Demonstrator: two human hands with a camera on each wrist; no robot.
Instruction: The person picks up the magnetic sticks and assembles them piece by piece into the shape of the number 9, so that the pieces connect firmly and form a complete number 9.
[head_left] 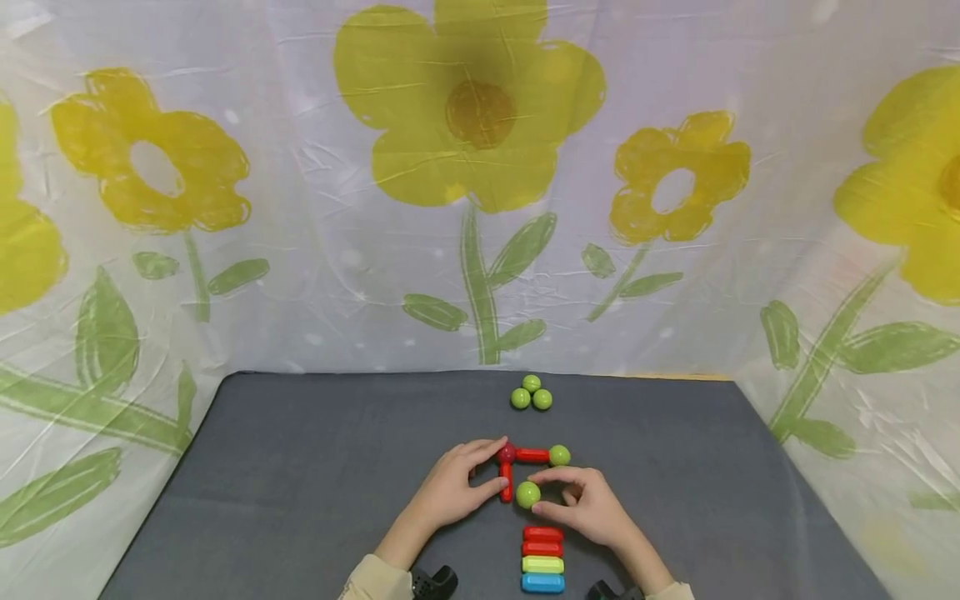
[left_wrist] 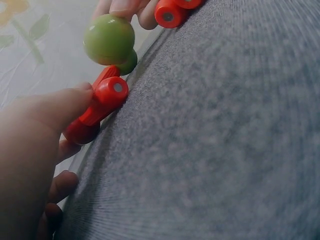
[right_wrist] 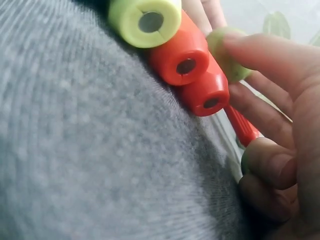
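Nearest on the table [head_left: 337, 417], a row of loose rods: blue [head_left: 543, 582], yellow [head_left: 543, 565], then two red [head_left: 543, 549]. Just beyond, the right hand [head_left: 592, 508] pinches a green ball [head_left: 528, 495], just beside the near red rod [head_left: 506, 485], while the left hand [head_left: 453, 492] grips that rod and the red corner ball [head_left: 506, 453]. Looks like joining is in hand; the next move calls for lining ball up with rod end, without brushing that row. Farther, a red crossbar [head_left: 533, 456] meets another green ball [head_left: 559, 455]; farthest, three clustered spares [head_left: 521, 399].
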